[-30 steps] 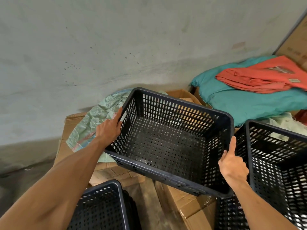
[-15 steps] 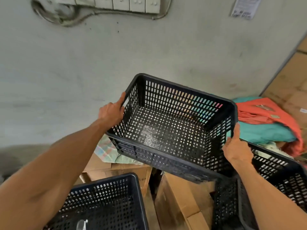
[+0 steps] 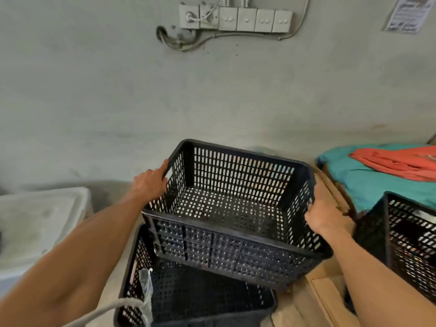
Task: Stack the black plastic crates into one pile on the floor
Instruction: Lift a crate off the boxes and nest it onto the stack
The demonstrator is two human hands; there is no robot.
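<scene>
The lifted black crate [image 3: 233, 208] is in the middle of the frame, held up in the air and tipped a little. The left hand [image 3: 149, 185] grips its left rim, with the fingers curled over the edge. The right hand [image 3: 317, 212] grips the right rim the same way. The two hands are far apart, one on each side.

Right under it, at the lower middle, sits a second black crate [image 3: 188, 298] with its open top facing up. A clear bit of plastic [image 3: 145, 289] and a grey cord [image 3: 106, 310] lie at its left edge. A third black crate [image 3: 410, 244] stands at the right edge.

To do this step well, I think the held crate should be made level, lined up corner to corner over the lower one, then let down straight so it slips inside. The cord and plastic could get pinched, so keep the crate off them.

Teal cloth [image 3: 368, 185] with orange cloth [image 3: 396, 161] on it lies at the right. Wall switches [image 3: 245, 20] are at the top.
</scene>
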